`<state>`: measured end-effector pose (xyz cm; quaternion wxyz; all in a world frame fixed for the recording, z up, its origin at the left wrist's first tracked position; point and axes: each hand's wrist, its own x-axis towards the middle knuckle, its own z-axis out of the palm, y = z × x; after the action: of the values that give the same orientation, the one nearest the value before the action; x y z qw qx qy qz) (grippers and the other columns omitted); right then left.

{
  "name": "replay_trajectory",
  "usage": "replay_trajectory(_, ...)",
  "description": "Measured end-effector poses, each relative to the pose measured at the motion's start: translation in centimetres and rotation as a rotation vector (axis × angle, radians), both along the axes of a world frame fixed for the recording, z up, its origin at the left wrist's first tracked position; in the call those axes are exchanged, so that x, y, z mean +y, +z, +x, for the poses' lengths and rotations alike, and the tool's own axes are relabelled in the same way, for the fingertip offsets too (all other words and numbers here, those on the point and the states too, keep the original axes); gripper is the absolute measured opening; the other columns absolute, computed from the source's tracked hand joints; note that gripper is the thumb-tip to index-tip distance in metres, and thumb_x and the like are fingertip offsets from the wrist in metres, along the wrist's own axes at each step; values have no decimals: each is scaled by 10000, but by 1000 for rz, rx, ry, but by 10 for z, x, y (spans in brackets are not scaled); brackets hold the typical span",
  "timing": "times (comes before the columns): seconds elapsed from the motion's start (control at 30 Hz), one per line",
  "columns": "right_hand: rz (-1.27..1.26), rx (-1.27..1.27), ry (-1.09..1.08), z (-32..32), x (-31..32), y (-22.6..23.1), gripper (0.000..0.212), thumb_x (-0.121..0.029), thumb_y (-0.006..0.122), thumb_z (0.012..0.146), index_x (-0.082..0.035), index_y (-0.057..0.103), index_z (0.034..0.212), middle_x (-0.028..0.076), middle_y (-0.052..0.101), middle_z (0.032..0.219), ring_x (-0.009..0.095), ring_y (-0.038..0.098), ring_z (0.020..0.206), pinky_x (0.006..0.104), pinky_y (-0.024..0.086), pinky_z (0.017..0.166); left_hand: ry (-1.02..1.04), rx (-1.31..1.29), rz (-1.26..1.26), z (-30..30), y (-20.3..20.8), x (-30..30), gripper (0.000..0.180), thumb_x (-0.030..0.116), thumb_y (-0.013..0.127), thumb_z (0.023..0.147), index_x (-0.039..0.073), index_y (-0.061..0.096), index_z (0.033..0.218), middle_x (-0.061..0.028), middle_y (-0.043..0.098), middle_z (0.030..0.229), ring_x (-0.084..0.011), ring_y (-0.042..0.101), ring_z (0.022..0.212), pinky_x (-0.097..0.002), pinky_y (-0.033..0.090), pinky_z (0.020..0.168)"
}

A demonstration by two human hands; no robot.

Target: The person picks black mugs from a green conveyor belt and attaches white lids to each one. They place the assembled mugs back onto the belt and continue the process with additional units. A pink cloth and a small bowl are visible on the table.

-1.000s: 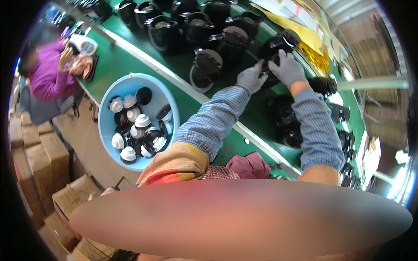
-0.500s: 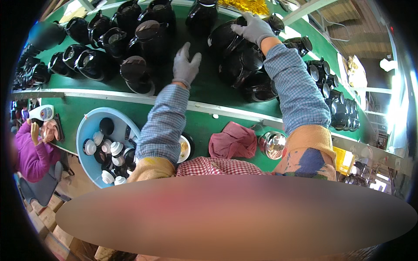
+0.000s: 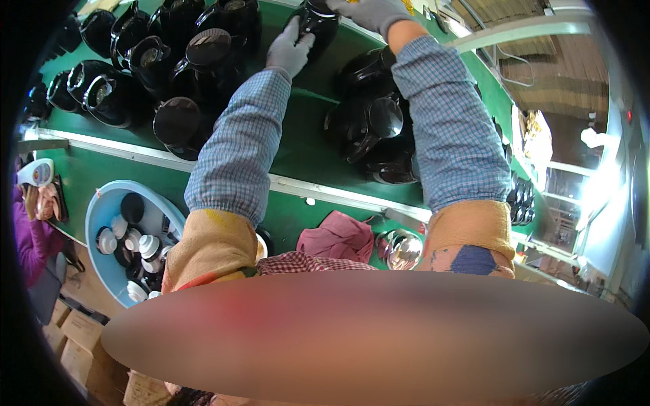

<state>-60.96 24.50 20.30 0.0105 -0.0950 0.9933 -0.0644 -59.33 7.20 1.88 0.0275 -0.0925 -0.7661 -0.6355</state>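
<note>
A glossy black jug (image 3: 323, 26) stands at the far side of the green bench, its top cut off by the picture's edge. My left hand (image 3: 289, 51), in a pale grey glove, grips its left side with fingers and thumb against the wall. From the right, my gloved right hand (image 3: 374, 13) reaches over to the jug's top, its fingertips partly out of the picture. Below my right forearm lies a cluster of black jugs (image 3: 369, 125), some with handles showing. Rows of similar black jugs (image 3: 152, 64) fill the left of the bench.
A pale blue tub (image 3: 101, 260) of white and black lids stands at the near left. A red cloth (image 3: 335, 237) and a shiny metal vessel (image 3: 399, 249) lie before me. A white metal rail (image 3: 305, 188) crosses the bench. Another person (image 3: 37, 230) sits at left.
Both hands have moved farther away. My right hand has left the jugs on the right and gone leftward to the far jug, which my left hand now touches. The view has shifted.
</note>
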Motion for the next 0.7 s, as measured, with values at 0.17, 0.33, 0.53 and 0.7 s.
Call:
replay_trajectory(0.17, 125, -167, -7, -28, -44, -7, 860, -584, 720, 810, -119, 504, 1501, 259, 638, 1358, 415, 602, 1268, 454, 471, 1068, -71, -55, -59, 3, -1, -4, 709, 289, 679, 1004, 45, 368, 1592, -168, 637, 1409, -239, 600, 1304, -335, 430, 1097)
replay_trajectory(0.33, 66, -258, 118, -55, -26, -12, 909, -400, 799, 679, -93, 506, 1483, 268, 641, 1330, 418, 613, 1241, 452, 496, 1040, -86, -109, -134, 10, 16, -9, 685, 342, 637, 1018, 121, 364, 1605, -178, 659, 1360, -295, 632, 1251, -386, 456, 1080)
replay_trajectory(0.53, 22, -147, 257, -58, -11, -26, 1035, -269, 809, 586, -90, 438, 1535, 278, 475, 1475, 438, 457, 1385, 433, 409, 1156, -67, -89, -124, 8, 7, -5, 689, 374, 614, 1021, 159, 340, 1616, -193, 632, 1398, -353, 628, 1257, -423, 479, 1079)
replay_trajectory(0.7, 83, -187, 242, -50, -2, -17, 986, -320, 809, 632, -101, 467, 1530, 272, 489, 1469, 432, 478, 1372, 431, 418, 1147, -90, -40, -88, 1, -5, 9, 691, 377, 609, 1022, 173, 330, 1621, -183, 639, 1391, -350, 628, 1257, -422, 478, 1084)
